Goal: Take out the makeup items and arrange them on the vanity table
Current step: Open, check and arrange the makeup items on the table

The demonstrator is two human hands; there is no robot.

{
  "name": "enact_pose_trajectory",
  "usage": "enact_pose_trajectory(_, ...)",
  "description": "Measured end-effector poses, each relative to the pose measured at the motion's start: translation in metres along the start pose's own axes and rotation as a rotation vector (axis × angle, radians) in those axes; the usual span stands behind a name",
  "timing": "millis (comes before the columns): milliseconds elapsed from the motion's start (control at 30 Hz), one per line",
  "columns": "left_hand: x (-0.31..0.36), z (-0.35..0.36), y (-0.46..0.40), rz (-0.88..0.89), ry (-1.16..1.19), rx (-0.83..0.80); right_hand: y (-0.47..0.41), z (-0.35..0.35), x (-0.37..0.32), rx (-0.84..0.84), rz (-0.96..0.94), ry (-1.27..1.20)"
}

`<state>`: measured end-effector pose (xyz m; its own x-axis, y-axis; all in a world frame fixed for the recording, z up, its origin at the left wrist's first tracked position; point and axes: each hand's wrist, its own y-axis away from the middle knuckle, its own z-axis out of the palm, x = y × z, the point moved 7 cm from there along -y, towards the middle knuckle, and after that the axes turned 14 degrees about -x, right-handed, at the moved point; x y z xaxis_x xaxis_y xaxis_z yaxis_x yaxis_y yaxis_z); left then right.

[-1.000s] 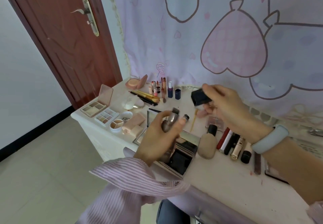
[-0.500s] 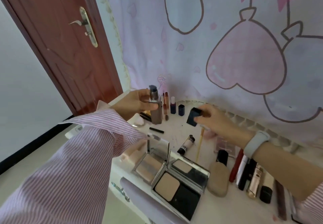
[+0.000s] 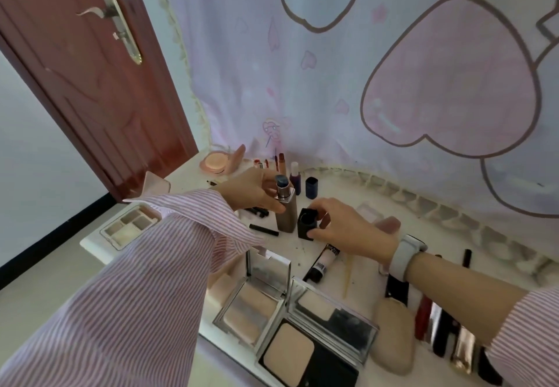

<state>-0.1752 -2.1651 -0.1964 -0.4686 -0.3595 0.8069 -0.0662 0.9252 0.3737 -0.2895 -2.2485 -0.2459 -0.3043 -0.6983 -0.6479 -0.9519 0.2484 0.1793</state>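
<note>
A taupe square bottle (image 3: 286, 212) with a silver pump top stands upright on the white vanity table (image 3: 357, 284), near its back. My left hand (image 3: 253, 190) holds it by the upper body and neck. Right beside it stands its black square cap (image 3: 306, 223), open end up, on the table. My right hand (image 3: 341, 225) grips the cap from the right side.
Two open powder compacts (image 3: 302, 320) lie at the front edge. A tube (image 3: 322, 263), lipsticks (image 3: 438, 323) and a beige bottle (image 3: 393, 335) lie to the right. Small bottles (image 3: 311, 187) and a pink compact (image 3: 222, 161) stand along the curtain. Palettes (image 3: 130, 228) lie at left.
My left hand brought the bottle down from the air and stood it on the table. My right hand moved left with the black cap and set it beside the bottle.
</note>
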Motion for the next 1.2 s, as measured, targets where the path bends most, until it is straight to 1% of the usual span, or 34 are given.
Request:
enact_pose_trajectory(100,-0.001,0.000,-0.003,0.000,-0.005,-0.013,0.004,0.001,0.007,-0.032,0.042,-0.051)
enact_pose_trajectory(133,0.000,0.002,-0.003,0.004,-0.009,-0.023,0.007,-0.002,0.008,-0.005,0.042,-0.046)
enact_pose_trajectory(233,0.004,0.005,0.000,0.028,0.009,-0.018,0.025,-0.018,0.005,0.173,-0.016,-0.001)
enact_pose_trajectory(267,0.005,0.004,0.002,0.029,0.008,0.003,0.032,-0.021,0.002,0.187,-0.048,0.024)
enact_pose_trajectory(300,0.004,0.001,0.005,0.018,-0.005,0.027,0.037,-0.021,-0.002,0.163,-0.093,0.076)
enact_pose_trajectory(367,0.002,-0.005,0.012,-0.046,-0.081,0.089,0.046,-0.014,-0.010,0.041,-0.217,0.267)
enact_pose_trajectory(433,0.001,-0.010,0.024,-0.087,-0.107,0.182,0.051,0.001,-0.012,-0.087,-0.302,0.476)
enact_pose_trajectory(500,0.005,-0.011,0.041,-0.035,-0.015,0.308,0.051,0.013,-0.010,-0.141,-0.305,0.649)
enact_pose_trajectory(567,0.011,-0.006,0.061,0.050,0.023,0.452,0.049,0.019,-0.012,-0.128,-0.318,0.759)
enact_pose_trajectory(667,0.020,0.005,0.095,0.177,0.014,0.697,0.051,0.016,-0.017,-0.096,-0.356,0.849)
enact_pose_trajectory(700,0.022,0.011,0.105,0.204,0.026,0.768,0.055,0.012,-0.019,-0.082,-0.352,0.828)
enact_pose_trajectory(733,0.024,0.018,0.114,0.227,0.043,0.811,0.059,0.006,-0.020,-0.057,-0.326,0.746)
enact_pose_trajectory(767,0.027,0.027,0.119,0.253,0.059,0.819,0.065,-0.003,-0.021,-0.031,-0.277,0.610)
enact_pose_trajectory(833,0.036,0.050,0.124,0.297,0.043,0.759,0.082,-0.016,-0.023,0.009,-0.195,0.248)
enact_pose_trajectory(867,0.040,0.062,0.125,0.310,0.003,0.722,0.092,-0.020,-0.026,0.026,-0.191,0.069)
enact_pose_trajectory(900,0.044,0.074,0.125,0.323,-0.041,0.683,0.102,-0.023,-0.033,0.037,-0.212,-0.084)
enact_pose_trajectory(967,0.051,0.098,0.123,0.343,-0.096,0.623,0.122,-0.025,-0.052,0.034,-0.278,-0.302)
enact_pose_trajectory(1000,0.053,0.107,0.123,0.353,-0.111,0.615,0.130,-0.023,-0.061,0.024,-0.313,-0.394)
enact_pose_trajectory(1067,0.058,0.124,0.128,0.377,-0.163,0.648,0.145,-0.018,-0.073,0.021,-0.356,-0.542)
enact_pose_trajectory(1133,0.063,0.139,0.136,0.384,-0.280,0.731,0.154,-0.009,-0.077,0.043,-0.342,-0.617)
enact_pose_trajectory(1200,0.066,0.152,0.141,0.350,-0.407,0.813,0.160,0.000,-0.075,0.076,-0.313,-0.664)
